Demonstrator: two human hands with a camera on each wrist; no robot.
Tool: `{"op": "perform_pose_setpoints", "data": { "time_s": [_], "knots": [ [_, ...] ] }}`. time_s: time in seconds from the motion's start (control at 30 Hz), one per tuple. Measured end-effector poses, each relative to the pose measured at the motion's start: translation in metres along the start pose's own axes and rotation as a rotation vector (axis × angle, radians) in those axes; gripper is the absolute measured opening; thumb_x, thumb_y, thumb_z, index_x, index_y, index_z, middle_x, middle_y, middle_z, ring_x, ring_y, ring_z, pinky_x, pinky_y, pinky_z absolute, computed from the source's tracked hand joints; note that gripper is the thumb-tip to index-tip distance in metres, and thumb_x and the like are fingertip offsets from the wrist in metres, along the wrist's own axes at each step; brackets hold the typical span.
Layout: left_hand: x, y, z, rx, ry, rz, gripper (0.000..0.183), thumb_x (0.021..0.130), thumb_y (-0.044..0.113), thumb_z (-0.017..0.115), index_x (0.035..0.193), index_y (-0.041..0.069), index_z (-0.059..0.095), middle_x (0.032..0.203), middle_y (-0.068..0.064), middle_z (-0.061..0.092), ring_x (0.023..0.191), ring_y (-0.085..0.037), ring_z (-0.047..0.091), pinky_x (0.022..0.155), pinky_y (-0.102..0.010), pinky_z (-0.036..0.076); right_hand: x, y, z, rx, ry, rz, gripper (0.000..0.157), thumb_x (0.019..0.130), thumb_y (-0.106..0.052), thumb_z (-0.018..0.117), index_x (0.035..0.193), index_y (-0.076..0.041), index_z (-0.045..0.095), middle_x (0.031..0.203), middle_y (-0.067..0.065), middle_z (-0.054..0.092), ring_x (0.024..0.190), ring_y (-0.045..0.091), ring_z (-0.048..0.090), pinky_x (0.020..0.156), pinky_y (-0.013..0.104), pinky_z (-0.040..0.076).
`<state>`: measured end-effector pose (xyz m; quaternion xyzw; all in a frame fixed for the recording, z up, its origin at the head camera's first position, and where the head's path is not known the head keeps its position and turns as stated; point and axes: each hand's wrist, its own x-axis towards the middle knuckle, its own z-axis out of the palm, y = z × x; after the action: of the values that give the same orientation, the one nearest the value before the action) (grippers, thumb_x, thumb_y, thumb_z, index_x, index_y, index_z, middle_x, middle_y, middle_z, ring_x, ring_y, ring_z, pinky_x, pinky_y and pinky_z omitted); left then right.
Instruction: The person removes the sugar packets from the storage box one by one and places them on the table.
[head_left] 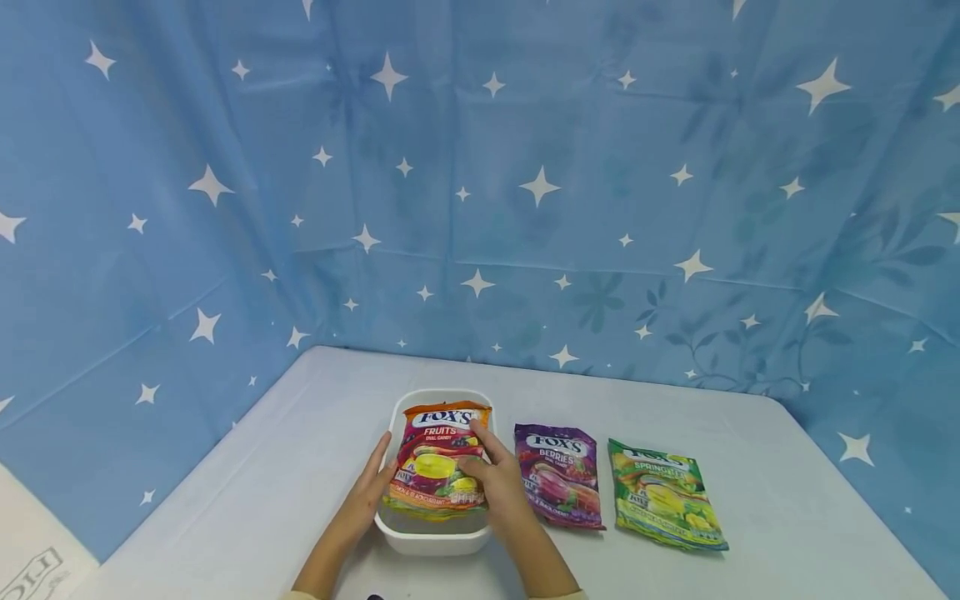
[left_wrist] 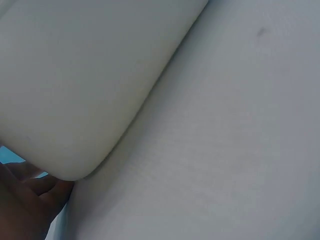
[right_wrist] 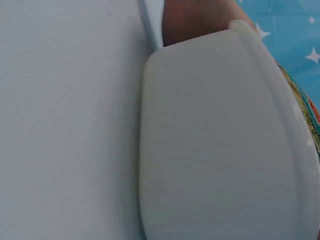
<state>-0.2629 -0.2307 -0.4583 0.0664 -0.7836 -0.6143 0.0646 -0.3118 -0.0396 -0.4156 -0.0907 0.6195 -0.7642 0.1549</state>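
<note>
An orange-red bag of Fox's Fruits oval candy (head_left: 435, 483) lies face up in a white plastic tub (head_left: 438, 546), filling most of its opening in the head view. My left hand (head_left: 363, 492) is at the tub's left side, fingers extended along the rim, thumb by the bag's left edge. From the right, my right hand (head_left: 498, 479) rests on the bag, its thumb and a finger spread over the front. The left wrist view has the fingers (left_wrist: 45, 192) beside a lower corner of the tub. In the right wrist view, the bag's edge (right_wrist: 310, 112) shows past the rim.
Right of the tub, a purple bag of Fox's Berries candy (head_left: 562, 483) lies on the white-covered table (head_left: 315, 450). Farther right is a green-and-yellow Fox's candy bag (head_left: 663, 500). A blue curtain (head_left: 480, 208) with white stars stands behind the table.
</note>
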Motion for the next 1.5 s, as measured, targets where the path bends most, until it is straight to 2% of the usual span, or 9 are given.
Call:
{"op": "perform_pose_setpoints", "data": {
  "time_s": [0.2, 0.33, 0.57, 0.7, 0.83, 1.03, 1.37, 1.5],
  "knots": [
    [-0.005, -0.003, 0.006, -0.003, -0.026, 0.016, 0.060, 0.097, 0.037, 0.035, 0.148, 0.017, 0.010, 0.153, -0.018, 0.002, 0.138, -0.044, 0.000, 0.104, -0.067, 0.004, -0.002, -0.002, -0.018, 0.127, -0.033, 0.028, 0.063, 0.086, -0.004, 0.055, 0.143, -0.015, 0.031, 0.152, 0.017, 0.014, 0.133, 0.040, 0.028, 0.105, 0.044, 0.036],
    [-0.008, -0.002, 0.005, -0.012, -0.027, 0.026, 0.059, 0.097, 0.033, 0.037, 0.148, 0.016, 0.011, 0.153, -0.018, 0.002, 0.138, -0.043, -0.001, 0.105, -0.065, 0.003, -0.006, -0.006, -0.031, 0.111, -0.028, 0.035, 0.062, 0.086, -0.003, 0.054, 0.143, -0.015, 0.031, 0.152, 0.018, 0.011, 0.134, 0.041, 0.026, 0.106, 0.044, 0.035],
    [-0.008, 0.001, -0.001, -0.006, -0.059, 0.051, 0.059, 0.097, 0.025, 0.036, 0.148, 0.014, 0.008, 0.153, -0.018, -0.002, 0.138, -0.043, -0.005, 0.106, -0.064, -0.001, -0.017, -0.017, -0.059, 0.040, 0.053, 0.050, 0.060, 0.086, -0.008, 0.057, 0.141, -0.018, 0.036, 0.151, 0.017, 0.015, 0.129, 0.037, 0.030, 0.096, 0.036, 0.046],
    [-0.009, -0.001, -0.005, -0.022, -0.084, 0.061, 0.061, 0.095, 0.013, 0.034, 0.148, 0.010, 0.005, 0.153, -0.019, -0.006, 0.138, -0.042, -0.009, 0.106, -0.064, -0.005, -0.026, -0.030, -0.078, 0.053, 0.048, 0.044, 0.059, 0.088, -0.009, 0.055, 0.142, -0.018, 0.033, 0.150, 0.015, 0.015, 0.124, 0.033, 0.034, 0.089, 0.030, 0.049],
    [-0.010, -0.002, -0.009, -0.044, -0.102, 0.064, 0.064, 0.092, 0.007, 0.034, 0.148, 0.011, 0.003, 0.153, -0.018, -0.008, 0.138, -0.042, -0.011, 0.106, -0.064, -0.006, -0.037, -0.044, -0.096, 0.048, 0.049, 0.035, 0.059, 0.090, -0.008, 0.052, 0.143, -0.018, 0.030, 0.151, 0.012, 0.016, 0.123, 0.031, 0.035, 0.085, 0.028, 0.048],
    [-0.010, 0.002, -0.014, -0.041, -0.104, 0.039, 0.064, 0.093, 0.006, 0.033, 0.148, 0.015, 0.001, 0.154, -0.013, -0.010, 0.139, -0.038, -0.013, 0.107, -0.062, -0.008, -0.057, -0.058, -0.122, 0.079, 0.106, 0.059, 0.060, 0.090, -0.006, 0.050, 0.144, -0.019, 0.028, 0.153, 0.009, 0.009, 0.127, 0.029, 0.031, 0.088, 0.027, 0.049],
    [-0.009, 0.002, -0.017, -0.015, -0.108, 0.030, 0.064, 0.093, 0.005, 0.031, 0.148, 0.014, 0.000, 0.153, -0.015, -0.010, 0.138, -0.039, -0.012, 0.106, -0.063, -0.007, -0.092, -0.062, -0.152, 0.034, 0.172, 0.148, 0.062, 0.092, -0.015, 0.048, 0.146, -0.028, 0.020, 0.150, 0.010, 0.007, 0.113, 0.020, 0.042, 0.088, 0.029, 0.048],
    [-0.008, 0.002, -0.015, -0.022, -0.114, 0.024, 0.064, 0.093, 0.005, 0.031, 0.148, 0.015, 0.000, 0.153, -0.013, -0.011, 0.139, -0.038, -0.013, 0.107, -0.062, -0.008, -0.107, -0.059, -0.162, 0.041, 0.127, 0.170, 0.062, 0.095, -0.019, 0.044, 0.147, -0.028, 0.012, 0.148, 0.011, 0.008, 0.110, 0.017, 0.048, 0.091, 0.033, 0.049]
  ]
}}
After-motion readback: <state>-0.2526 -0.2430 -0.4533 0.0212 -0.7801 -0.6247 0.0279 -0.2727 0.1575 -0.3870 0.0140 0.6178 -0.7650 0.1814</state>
